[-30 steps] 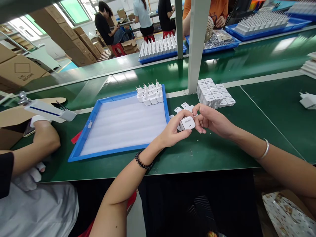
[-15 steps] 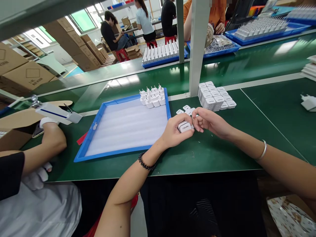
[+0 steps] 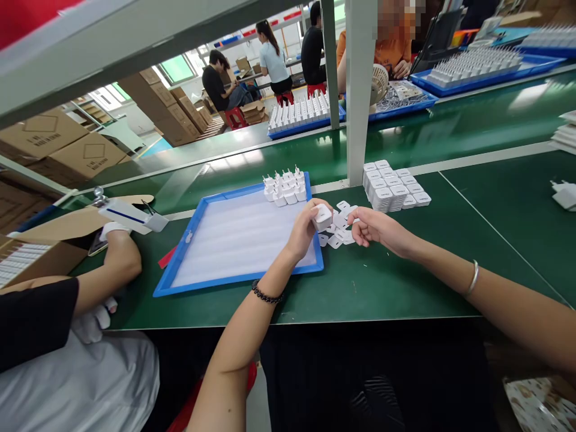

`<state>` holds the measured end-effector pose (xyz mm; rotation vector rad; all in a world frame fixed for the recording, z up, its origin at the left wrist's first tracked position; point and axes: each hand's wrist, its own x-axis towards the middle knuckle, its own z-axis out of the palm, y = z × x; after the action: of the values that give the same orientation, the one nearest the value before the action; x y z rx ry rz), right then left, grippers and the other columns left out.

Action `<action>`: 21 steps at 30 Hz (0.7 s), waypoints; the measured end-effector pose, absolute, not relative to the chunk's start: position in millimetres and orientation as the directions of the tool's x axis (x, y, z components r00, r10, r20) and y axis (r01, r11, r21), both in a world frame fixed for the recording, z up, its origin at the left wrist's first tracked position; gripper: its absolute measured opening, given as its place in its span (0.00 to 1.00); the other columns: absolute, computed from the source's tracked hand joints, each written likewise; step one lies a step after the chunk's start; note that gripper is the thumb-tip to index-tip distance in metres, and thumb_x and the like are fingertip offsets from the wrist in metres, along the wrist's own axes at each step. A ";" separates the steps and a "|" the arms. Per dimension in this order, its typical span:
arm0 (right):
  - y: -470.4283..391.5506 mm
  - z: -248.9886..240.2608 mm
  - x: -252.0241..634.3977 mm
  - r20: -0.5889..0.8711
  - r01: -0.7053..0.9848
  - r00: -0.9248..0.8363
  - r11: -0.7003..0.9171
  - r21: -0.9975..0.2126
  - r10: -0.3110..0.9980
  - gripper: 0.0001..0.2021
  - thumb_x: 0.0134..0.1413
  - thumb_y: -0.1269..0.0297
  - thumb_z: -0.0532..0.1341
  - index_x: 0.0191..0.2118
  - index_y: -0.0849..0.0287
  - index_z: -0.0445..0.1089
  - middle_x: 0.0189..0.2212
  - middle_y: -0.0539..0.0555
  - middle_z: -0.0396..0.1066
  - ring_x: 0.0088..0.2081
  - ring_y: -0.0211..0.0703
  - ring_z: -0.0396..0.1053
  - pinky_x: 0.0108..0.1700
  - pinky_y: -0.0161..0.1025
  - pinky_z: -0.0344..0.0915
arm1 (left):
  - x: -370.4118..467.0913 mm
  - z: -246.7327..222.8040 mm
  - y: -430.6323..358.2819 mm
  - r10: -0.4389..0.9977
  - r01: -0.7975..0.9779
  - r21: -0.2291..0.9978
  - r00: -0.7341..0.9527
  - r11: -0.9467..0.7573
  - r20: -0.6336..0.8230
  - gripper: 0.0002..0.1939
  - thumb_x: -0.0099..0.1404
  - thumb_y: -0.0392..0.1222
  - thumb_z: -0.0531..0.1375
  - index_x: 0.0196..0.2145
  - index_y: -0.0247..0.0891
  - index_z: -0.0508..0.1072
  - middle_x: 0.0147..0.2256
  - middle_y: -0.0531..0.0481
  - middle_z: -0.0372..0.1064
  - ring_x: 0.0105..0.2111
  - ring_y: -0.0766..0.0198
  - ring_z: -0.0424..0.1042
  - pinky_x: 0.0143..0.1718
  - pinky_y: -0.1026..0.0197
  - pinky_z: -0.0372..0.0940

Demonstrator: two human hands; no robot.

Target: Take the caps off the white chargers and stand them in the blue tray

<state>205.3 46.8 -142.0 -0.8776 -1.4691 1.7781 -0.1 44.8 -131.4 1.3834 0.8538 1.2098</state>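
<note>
My left hand (image 3: 302, 233) is closed on a white charger block (image 3: 323, 217), held above the right edge of a blue tray (image 3: 238, 279). To its right, my right hand (image 3: 375, 229) has its fingers loosely curled and apart, with nothing seen between them. Scattered white label cards (image 3: 341, 235) lie on the green table between and under the hands. Several white plug adapters (image 3: 288, 191) stand with pins up in the tray's far right corner. Behind my right hand are stacked white cards (image 3: 387, 191).
A grey post (image 3: 357, 96) rises behind the cards. At the left, a co-worker's arm (image 3: 123, 255) rests near a white device (image 3: 128, 216). A white plug (image 3: 564, 195) and a white stack (image 3: 566, 133) sit at the far right.
My left hand has moved left and up with the charger block, away from my right hand. More of the scattered cards show. The camera view has shifted slightly.
</note>
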 end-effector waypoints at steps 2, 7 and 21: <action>48.7 -143.1 206.4 -0.078 -0.079 -0.550 -0.145 -0.986 0.831 0.26 0.57 0.36 0.59 0.39 0.58 0.63 0.21 0.49 0.69 0.23 0.36 0.61 0.29 0.35 0.58 | -8.0 -125.3 48.7 0.967 -0.149 0.982 0.209 -0.118 0.148 0.16 0.55 0.47 0.60 0.41 0.37 0.68 0.35 0.49 0.66 0.33 0.64 0.66 0.34 0.61 0.62; 52.0 -147.1 208.1 -0.064 -0.086 -0.539 -0.131 -0.988 0.840 0.23 0.60 0.40 0.58 0.39 0.59 0.64 0.21 0.49 0.69 0.23 0.35 0.61 0.29 0.35 0.58 | -40.6 -107.6 59.7 0.977 -0.062 0.978 -0.090 -0.199 0.193 0.11 0.55 0.44 0.58 0.36 0.39 0.66 0.35 0.50 0.65 0.32 0.66 0.66 0.34 0.63 0.63; 55.9 -154.8 206.5 0.013 0.178 -0.526 0.124 -0.976 0.850 0.18 0.63 0.46 0.57 0.38 0.58 0.64 0.22 0.48 0.69 0.25 0.38 0.63 0.33 0.37 0.58 | -130.5 -99.7 106.0 0.922 0.366 0.874 -0.332 0.321 -0.200 0.20 0.69 0.49 0.61 0.52 0.33 0.70 0.49 0.42 0.72 0.46 0.58 0.74 0.47 0.50 0.73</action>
<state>206.5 55.9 -154.8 -0.9943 -1.8053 1.4384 -130.5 106.0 -99.7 1.1413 1.8578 0.9662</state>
